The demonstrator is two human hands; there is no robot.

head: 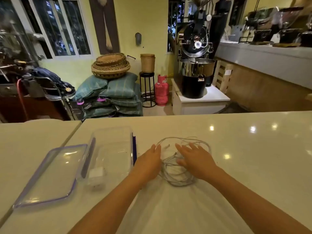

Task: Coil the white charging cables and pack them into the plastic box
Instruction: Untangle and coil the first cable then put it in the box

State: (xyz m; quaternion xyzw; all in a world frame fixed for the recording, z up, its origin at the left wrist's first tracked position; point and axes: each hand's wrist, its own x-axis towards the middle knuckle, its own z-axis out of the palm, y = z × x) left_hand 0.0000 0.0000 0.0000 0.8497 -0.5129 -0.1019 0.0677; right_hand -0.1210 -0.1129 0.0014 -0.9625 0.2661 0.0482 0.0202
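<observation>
White charging cables (pixel 177 168) lie in a loose, tangled heap on the glossy cream worktop (pixel 244 149), with loops spreading away from the person and a small connector end showing between the two hands. From the head view, the left hand (pixel 149 163) rests at the left edge of the heap, fingers extended and held together, palm turned toward the cables, gripping nothing. The right hand (pixel 195 160) lies flat on top of the heap with its fingers spread apart, pressing on the strands without closing around them. Both bare forearms reach in from the lower edge of the picture.

Just left of the left hand stands the clear plastic box (pixel 111 156), open, with a dark blue clip along its right side. Inside it, near the close end, sits a small white block (pixel 96 173), too blurred to identify. The box's transparent lid (pixel 50 176), rimmed in pale purple, lies flat on the worktop just beside the box on its left.

Beyond the worktop, the room holds stacked green sacks (pixel 116 95) topped with woven baskets (pixel 110 65), a pink gas cylinder (pixel 161 90) and a dark roasting machine (pixel 195 65).
</observation>
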